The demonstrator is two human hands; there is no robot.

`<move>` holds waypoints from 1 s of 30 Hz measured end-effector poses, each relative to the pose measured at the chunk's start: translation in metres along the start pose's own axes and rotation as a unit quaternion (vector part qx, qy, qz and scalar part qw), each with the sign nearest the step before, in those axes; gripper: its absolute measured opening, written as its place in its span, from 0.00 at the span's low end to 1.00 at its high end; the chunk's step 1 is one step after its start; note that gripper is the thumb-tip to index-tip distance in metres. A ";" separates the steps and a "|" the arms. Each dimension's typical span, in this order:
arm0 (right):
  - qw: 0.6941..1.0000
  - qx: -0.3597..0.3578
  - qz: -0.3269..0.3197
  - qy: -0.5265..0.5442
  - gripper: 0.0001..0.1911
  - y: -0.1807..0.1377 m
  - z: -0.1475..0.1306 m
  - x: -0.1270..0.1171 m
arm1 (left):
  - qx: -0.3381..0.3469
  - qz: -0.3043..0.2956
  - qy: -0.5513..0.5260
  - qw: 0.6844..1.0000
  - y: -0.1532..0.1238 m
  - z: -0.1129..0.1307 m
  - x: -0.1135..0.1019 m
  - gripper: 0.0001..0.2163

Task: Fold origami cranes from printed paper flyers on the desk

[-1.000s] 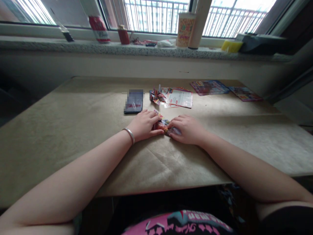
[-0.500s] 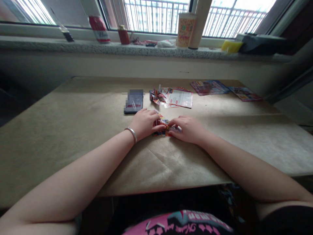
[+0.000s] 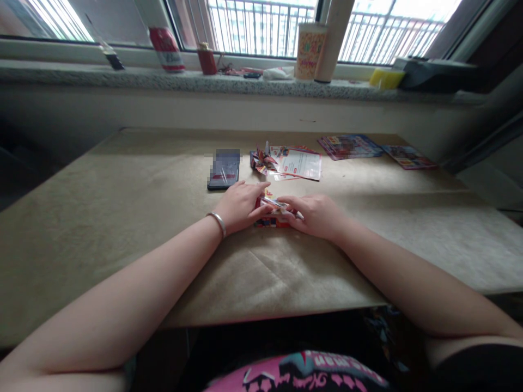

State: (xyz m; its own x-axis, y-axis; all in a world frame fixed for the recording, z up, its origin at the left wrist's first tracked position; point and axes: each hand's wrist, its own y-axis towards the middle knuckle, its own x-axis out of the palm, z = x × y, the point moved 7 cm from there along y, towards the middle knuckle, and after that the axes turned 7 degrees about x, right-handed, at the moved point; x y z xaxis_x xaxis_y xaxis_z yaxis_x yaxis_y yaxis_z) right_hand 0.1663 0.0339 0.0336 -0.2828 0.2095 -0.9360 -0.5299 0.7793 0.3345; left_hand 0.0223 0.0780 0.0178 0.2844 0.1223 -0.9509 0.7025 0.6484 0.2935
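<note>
A small folded piece of colourful printed paper (image 3: pixel 273 222), red, yellow and white, lies on the table between my two hands. Over its left end rests my left hand (image 3: pixel 240 207), a silver bangle at the wrist, its thumb and fingers holding the paper down. My right hand (image 3: pixel 317 215) pinches the right end between thumb and fingertips, and part of the paper there stands raised and creased. The fingers hide some of the paper's edges.
Beyond my left hand lies a dark phone-like slab (image 3: pixel 224 170). A folded paper pinwheel shape (image 3: pixel 263 160) sits beside printed sheets (image 3: pixel 301 163). Colourful booklets (image 3: pixel 353 146) lie at the back right. A can (image 3: pixel 166 50) and a patterned cup (image 3: pixel 310 51) stand on the windowsill.
My left index finger has lifted and stretched out, and the thumb has drawn back slightly. My right fingers have shifted on the paper, whose middle flap now sits differently.
</note>
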 end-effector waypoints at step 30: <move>0.975 0.127 0.019 0.184 0.36 0.000 0.031 0.008 | 0.225 0.020 0.031 0.974 -0.008 0.035 -0.006 0.10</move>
State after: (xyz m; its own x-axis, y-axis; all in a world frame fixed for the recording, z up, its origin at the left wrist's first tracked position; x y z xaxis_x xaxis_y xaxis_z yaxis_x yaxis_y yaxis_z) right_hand 0.1886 0.0540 0.0226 -0.5897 0.0511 -0.8060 -0.3125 0.9058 0.2861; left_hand 0.0373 0.0457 0.0248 0.2864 0.1948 -0.9381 0.9108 0.2485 0.3297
